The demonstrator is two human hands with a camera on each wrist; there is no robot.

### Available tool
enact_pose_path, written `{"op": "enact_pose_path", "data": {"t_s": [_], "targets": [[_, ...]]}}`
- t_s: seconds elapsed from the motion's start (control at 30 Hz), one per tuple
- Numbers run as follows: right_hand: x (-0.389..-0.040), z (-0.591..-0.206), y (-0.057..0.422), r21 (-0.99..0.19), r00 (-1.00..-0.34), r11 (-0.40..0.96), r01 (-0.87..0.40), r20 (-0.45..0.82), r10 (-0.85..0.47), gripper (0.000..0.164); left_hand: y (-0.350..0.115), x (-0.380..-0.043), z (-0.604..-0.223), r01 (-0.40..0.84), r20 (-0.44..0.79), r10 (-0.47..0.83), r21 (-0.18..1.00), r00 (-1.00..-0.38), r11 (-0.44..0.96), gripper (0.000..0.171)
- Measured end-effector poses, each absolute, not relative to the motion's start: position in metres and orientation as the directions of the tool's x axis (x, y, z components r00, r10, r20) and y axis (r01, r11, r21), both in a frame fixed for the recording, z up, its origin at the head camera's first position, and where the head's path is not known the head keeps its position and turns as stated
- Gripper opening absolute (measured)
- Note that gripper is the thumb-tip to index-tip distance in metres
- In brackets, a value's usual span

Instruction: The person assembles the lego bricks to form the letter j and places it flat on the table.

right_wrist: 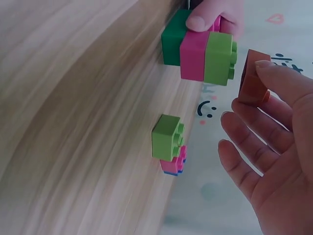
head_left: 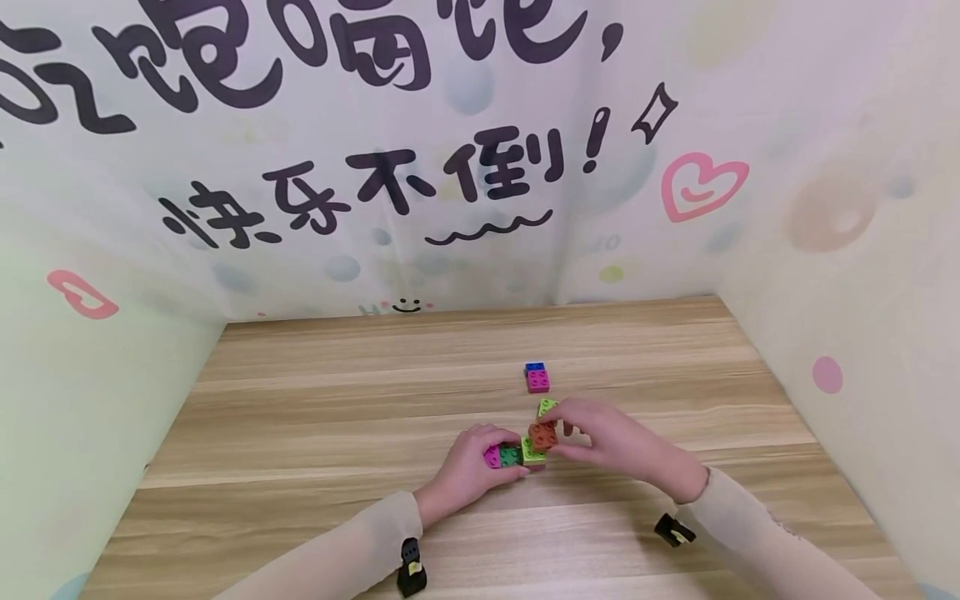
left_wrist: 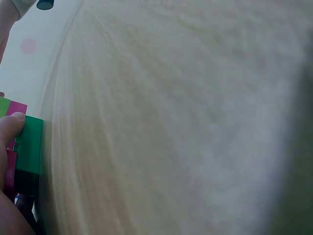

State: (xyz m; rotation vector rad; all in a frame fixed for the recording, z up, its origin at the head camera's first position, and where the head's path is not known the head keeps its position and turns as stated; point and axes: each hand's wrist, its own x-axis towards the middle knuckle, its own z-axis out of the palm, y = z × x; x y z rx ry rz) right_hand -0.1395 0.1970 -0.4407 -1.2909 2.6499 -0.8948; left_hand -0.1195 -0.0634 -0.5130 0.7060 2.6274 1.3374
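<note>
My left hand (head_left: 471,463) grips a joined group of toy building bricks low over the table. Dark green (right_wrist: 174,41), magenta (right_wrist: 193,58) and lime (right_wrist: 217,58) bricks show in that group, the lime one on top with its studs bare; a second magenta brick (head_left: 492,457) lies at the hand's palm side. Between thumb and fingers, my right hand (head_left: 611,437) pinches an orange-brown brick (right_wrist: 254,78). In the right wrist view a narrow gap separates this brick from the lime studs. The left wrist view catches only the thumb on the green brick (left_wrist: 30,152).
Beyond the right fingers stands a loose lime brick (head_left: 548,407). Farther back are a magenta brick (head_left: 538,382) and a blue brick (head_left: 534,367), close together. The wooden table (head_left: 315,400) meets printed cloth walls (head_left: 390,275) at the back and sides.
</note>
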Motion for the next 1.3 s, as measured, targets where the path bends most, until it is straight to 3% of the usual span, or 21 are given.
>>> {"op": "enact_pose_path", "data": {"t_s": [0.8,1.3], "targets": [[-0.131,-0.449,0.188,-0.517,-0.672,0.517,-0.683,0.166,-0.722,0.035,-0.063,-0.120,-0.512,0.374,0.138,0.457,0.794,-0.878,0.479,0.041],[-0.132,-0.457,0.183,-0.562,-0.666,0.463,-0.685,0.227,-0.710,0.028,-0.063,-0.119,-0.512,0.368,0.133,0.455,0.797,-0.880,0.479,0.041]]}}
